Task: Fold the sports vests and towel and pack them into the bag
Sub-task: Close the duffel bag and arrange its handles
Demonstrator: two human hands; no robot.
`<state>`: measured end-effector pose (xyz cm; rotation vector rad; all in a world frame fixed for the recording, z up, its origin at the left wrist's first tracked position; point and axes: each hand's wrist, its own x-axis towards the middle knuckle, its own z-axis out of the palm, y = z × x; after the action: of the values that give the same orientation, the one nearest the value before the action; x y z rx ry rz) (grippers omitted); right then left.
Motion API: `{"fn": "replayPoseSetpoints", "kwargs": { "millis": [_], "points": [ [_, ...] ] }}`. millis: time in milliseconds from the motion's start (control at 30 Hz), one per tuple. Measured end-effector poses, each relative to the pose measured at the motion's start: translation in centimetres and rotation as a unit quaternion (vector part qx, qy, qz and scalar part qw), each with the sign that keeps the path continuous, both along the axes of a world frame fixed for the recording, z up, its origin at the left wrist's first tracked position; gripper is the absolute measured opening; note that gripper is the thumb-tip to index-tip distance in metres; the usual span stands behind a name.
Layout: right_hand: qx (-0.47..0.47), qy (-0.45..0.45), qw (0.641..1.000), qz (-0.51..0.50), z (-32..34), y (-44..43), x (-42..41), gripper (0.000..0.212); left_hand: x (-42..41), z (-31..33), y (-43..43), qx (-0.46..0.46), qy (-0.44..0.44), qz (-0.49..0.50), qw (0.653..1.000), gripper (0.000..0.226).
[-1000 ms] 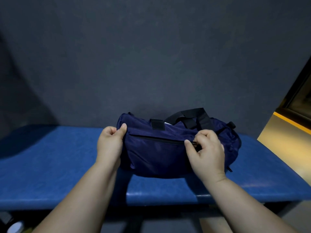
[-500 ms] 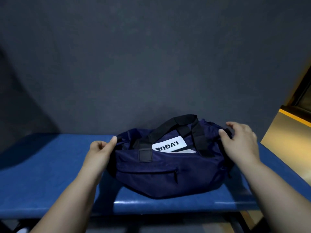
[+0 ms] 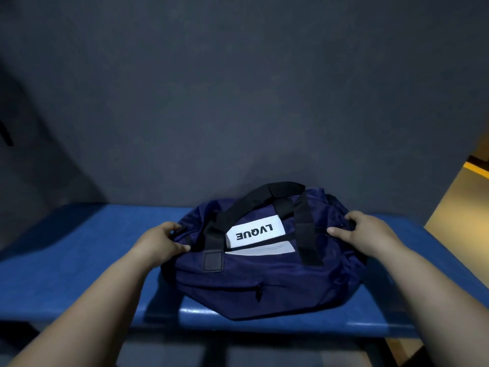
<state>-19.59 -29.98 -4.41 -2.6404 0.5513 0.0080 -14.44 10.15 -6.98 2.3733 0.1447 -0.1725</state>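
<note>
Your left hand (image 3: 161, 241) and right hand (image 3: 366, 233) each grip an end of the navy fabric duffel bag (image 3: 264, 276), between them on the blue counter (image 3: 79, 260); its white "LVQUE" label (image 3: 254, 234) shows.

A navy bag (image 3: 264, 282) sits on the blue desk (image 3: 79, 260), close against a dark grey wall (image 3: 238, 88). Its black handles (image 3: 264, 200) arch over the top, one strap running down the near side. A white label (image 3: 254, 234) reading LVQUE, upside down from here, shows between them, with a paler panel just below it. The left hand (image 3: 158, 242) grips the bag's left end, fingers closed on the fabric; the right hand (image 3: 362, 234) clasps the right end. A closed zip pocket crosses the front.
</note>
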Motion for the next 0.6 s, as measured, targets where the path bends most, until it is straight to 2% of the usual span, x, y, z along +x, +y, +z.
{"fn": "replayPoseSetpoints", "kwargs": {
  "millis": [167,300,400,467,533,600],
  "points": [
    [0.023,0.013,0.998,0.050,0.0,-0.2,0.7,0.069,0.7,-1.4,-0.4,0.002,-0.029,0.018,0.999,0.039],
    [0.074,-0.039,0.996,0.039,-0.7,-0.4,1.4,0.057,0.9,-2.1,-0.9,-0.032,-0.047,0.046,0.997,0.039],
    [0.132,-0.085,0.987,0.031,-1.0,-0.9,1.6,0.051,0.9,-2.2,-1.1,-0.069,-0.085,0.066,0.992,0.024],
    [0.128,-0.130,0.982,0.047,-0.5,-0.9,1.6,0.039,0.9,-1.8,-1.3,-0.116,-0.115,0.081,0.983,0.016],
    [0.117,-0.175,0.975,0.069,0.3,-0.9,1.7,0.027,0.9,-1.0,-1.6,-0.154,-0.139,0.106,0.973,0.019],
    [0.108,-0.225,0.965,0.074,1.4,-0.9,2.0,0.025,1.1,0.1,-1.9,-0.162,-0.172,0.134,0.962,0.033]
  ]
}}
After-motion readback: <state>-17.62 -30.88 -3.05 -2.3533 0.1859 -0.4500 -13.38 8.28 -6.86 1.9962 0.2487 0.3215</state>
